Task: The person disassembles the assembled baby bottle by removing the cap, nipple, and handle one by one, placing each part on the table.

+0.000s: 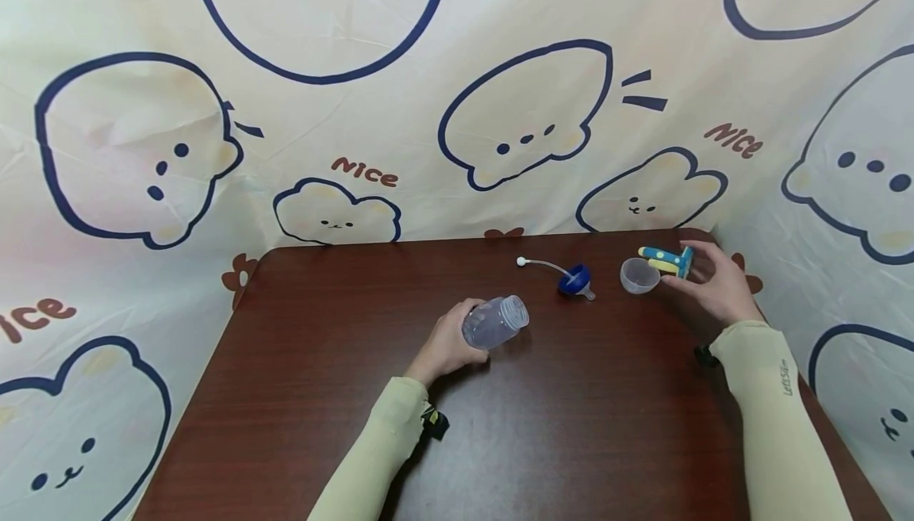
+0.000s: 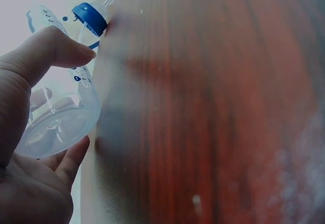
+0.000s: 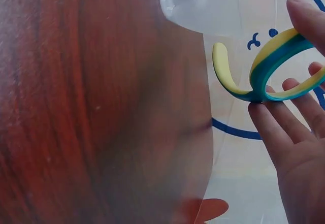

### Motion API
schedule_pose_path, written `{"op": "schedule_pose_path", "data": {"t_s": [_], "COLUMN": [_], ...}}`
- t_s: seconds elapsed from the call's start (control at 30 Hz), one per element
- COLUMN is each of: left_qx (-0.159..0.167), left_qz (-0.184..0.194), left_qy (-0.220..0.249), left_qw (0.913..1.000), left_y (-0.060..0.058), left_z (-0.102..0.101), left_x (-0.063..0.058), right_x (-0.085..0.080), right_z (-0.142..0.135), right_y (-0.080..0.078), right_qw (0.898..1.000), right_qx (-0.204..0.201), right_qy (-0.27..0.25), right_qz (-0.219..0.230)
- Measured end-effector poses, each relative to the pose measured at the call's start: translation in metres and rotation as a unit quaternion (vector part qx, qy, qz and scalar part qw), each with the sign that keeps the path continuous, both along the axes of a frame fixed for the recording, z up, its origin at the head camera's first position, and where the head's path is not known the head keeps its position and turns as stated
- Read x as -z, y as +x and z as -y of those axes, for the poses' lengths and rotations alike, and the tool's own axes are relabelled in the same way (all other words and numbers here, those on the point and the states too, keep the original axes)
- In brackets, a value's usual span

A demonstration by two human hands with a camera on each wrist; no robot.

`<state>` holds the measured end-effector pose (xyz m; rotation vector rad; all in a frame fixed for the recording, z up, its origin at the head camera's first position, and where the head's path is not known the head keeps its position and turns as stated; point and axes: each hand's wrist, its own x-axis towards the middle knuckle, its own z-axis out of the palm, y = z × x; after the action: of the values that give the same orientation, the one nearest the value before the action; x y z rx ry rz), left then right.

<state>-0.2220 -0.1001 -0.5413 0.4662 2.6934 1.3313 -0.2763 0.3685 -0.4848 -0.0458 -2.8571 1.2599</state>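
Note:
My left hand (image 1: 446,342) grips a clear baby bottle (image 1: 493,323) over the table. The bottle is tilted, its uncapped threaded neck pointing right. In the left wrist view its base (image 2: 63,130) shows, with thumb and fingers around the wall. At the right, my right hand (image 1: 717,287) holds a blue-and-yellow bottle handle (image 1: 670,258) between thumb and fingers; its looped grip (image 3: 261,74) shows in the right wrist view. Just left of that hand sits a translucent domed cap (image 1: 638,277). Between the hands, a blue collar with teat (image 1: 574,281) lies with its straw stretching left.
The dark wooden table (image 1: 343,394) reaches back to a patterned cloth (image 1: 421,132) hanging behind it. More cloth hangs along both sides. The right hand is near the table's right back corner.

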Motion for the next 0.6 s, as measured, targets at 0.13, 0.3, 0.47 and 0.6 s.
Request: {"op": "schedule_pose_path", "data": {"t_s": [0.13,0.3,0.47,0.6], "left_qx": [0.002,0.0,-0.005,-0.005], "left_qz": [-0.002,0.003,0.004,0.002], "left_qy": [0.001,0.002,0.0,-0.004], "left_qw": [1.0,1.0,1.0,1.0], "left_y": [-0.001,0.0,0.0,0.0], "left_z": [0.0,-0.001,-0.001,-0.001], "left_x": [0.0,0.0,-0.001,0.0], "right_x": [0.006,0.013,0.017,0.02], "right_z": [-0.004,-0.006,-0.007,-0.01], "right_y": [0.002,0.004,0.007,0.008], "right_qw": [1.0,1.0,1.0,1.0], "right_qx": [-0.004,-0.005,-0.01,-0.016], "right_qy": [-0.002,-0.006,-0.011,-0.009], "right_qz": [0.007,0.01,0.013,0.013]}}
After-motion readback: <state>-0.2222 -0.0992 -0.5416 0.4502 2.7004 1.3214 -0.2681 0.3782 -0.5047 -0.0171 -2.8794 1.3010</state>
